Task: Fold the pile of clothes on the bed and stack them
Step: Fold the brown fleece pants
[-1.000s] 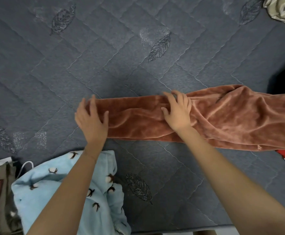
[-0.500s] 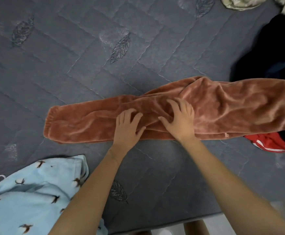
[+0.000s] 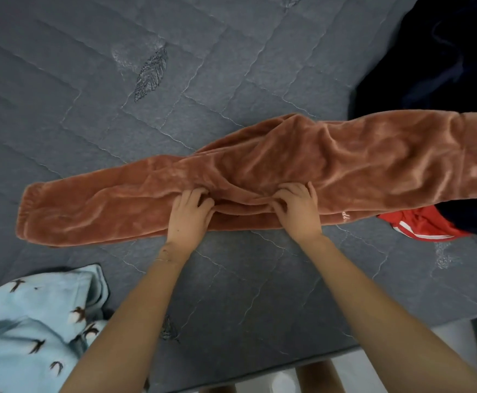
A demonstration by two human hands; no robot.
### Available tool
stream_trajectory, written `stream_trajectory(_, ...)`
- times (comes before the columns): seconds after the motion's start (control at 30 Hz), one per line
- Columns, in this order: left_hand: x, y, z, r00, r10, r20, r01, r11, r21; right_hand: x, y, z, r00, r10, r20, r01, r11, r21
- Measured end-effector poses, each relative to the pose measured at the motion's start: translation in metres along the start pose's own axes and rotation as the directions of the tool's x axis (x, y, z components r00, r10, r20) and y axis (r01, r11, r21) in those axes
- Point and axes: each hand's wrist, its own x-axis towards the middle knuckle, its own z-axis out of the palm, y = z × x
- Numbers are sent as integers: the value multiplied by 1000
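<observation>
Across the grey quilted bed (image 3: 89,114) lay the brown fleece trousers (image 3: 359,163), and the left hand (image 3: 189,215) had slid from the cuff (image 3: 28,214) to mid-length beside the right hand (image 3: 298,212), both sets of fingers (image 3: 193,197) now pinching fabric, seemingly ready to fold.

bare grey quilt (image 3: 104,109) lies open all along the far side of the brown fleece trousers (image 3: 359,165), from the left edge to the middle. the trousers stretch across it like a long bar. a dark heap of clothes (image 3: 435,66) blocks the far right, touching them. a red garment (image 3: 418,226) sits against their near right edge, and a light blue garment (image 3: 33,321) fills the near left; bare quilt runs between those two.
</observation>
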Motion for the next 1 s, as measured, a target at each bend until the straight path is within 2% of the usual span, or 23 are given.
stream_trajectory(0.13,-24,3,-2,989,140,-41,-143,987,-76,-9,6,-6,998,-43,-40,45,998,43)
stream_trajectory(0.27,-31,15,-6,972,189,143,-184,982,-48,-21,15,-7,994,-22,104,22,1000,2)
stream_trajectory(0.33,-21,24,-10,981,129,146,-126,992,-30,-21,17,-11,996,-22,90,23,1000,-11)
stream_trajectory(0.5,27,64,-15,994,-92,-55,87,993,-82,-11,24,-38,999,29,-45,-31,999,-26)
stream_trajectory(0.6,64,71,-17,940,-334,-67,315,927,-202,-1,40,-55,998,37,-51,-40,997,-62)
stream_trajectory(0.67,85,70,-14,909,-416,-9,401,881,-251,4,51,-64,997,32,-70,-38,996,-78)
stream_trajectory(0.73,101,74,-9,895,-442,63,440,852,-282,7,59,-71,996,18,-93,-25,997,-75)
stream_trajectory(0.83,118,88,-1,900,-428,88,432,844,-319,11,65,-75,994,-8,-106,-1,996,-87)
stream_trajectory(0.93,130,101,8,908,-406,102,417,858,-300,16,68,-79,993,-24,-116,11,994,-110)
stream_trajectory(1.0,138,108,14,903,-396,168,429,861,-273,21,72,-83,992,-22,-123,6,991,-132)
